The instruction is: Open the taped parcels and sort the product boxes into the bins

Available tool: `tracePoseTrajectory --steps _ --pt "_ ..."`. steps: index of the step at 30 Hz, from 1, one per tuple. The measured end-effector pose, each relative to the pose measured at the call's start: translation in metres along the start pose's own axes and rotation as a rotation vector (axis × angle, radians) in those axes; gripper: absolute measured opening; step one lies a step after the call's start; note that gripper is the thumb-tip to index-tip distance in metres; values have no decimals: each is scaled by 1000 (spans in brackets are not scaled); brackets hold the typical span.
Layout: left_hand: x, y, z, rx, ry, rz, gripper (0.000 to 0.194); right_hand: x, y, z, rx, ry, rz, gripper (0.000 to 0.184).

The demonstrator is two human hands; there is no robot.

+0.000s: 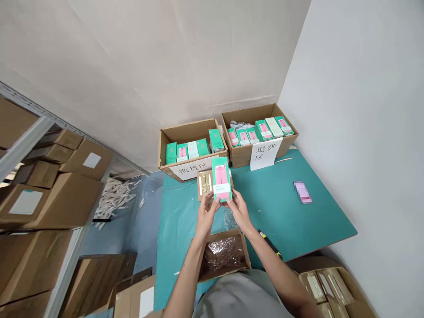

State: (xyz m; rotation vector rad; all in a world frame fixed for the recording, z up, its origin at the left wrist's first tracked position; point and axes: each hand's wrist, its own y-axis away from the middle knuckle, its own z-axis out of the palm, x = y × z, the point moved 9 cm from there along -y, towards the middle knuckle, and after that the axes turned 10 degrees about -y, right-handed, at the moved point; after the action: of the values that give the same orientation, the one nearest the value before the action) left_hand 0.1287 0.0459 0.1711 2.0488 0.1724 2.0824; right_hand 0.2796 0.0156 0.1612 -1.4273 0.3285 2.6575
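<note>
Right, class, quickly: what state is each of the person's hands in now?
Left hand: closed around the lower left corner of the upright green-and-pink rectangular carton.
Right hand: closed around the same carton's lower right corner.

Soft brightness — stretched edges

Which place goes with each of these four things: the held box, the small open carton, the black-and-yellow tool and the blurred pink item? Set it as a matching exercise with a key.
Things
1. green-and-pink box
2. small open carton
3. black-and-yellow tool
4. blurred pink item

Places
A. just in front of the torso
B. on the right part of the green table
C. between the left hand and right hand
D. close beside the right forearm

Pairs: 1-C, 2-A, 3-D, 4-B
</note>
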Motion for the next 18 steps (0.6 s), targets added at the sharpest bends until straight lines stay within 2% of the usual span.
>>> tracePoseTrajectory --steps 4,7,11,14,18 --pt "17 -45 2 96 -8 73 62 -4 -62 18 -94 17 -52 81" --pt "36 -94 -7 200 7 154 62 -7 -122 42 -135 61 -99 82" --pt "60 -161 -21 295 -74 230 59 -7 -193 74 -152 189 -137 72" --pt "73 -205 -27 303 -158 264 57 -8 -234 88 -139 293 -197 64" --pt "83 -251 -30 266 -283 306 56 -10 -277 95 -96 447 -263 50"
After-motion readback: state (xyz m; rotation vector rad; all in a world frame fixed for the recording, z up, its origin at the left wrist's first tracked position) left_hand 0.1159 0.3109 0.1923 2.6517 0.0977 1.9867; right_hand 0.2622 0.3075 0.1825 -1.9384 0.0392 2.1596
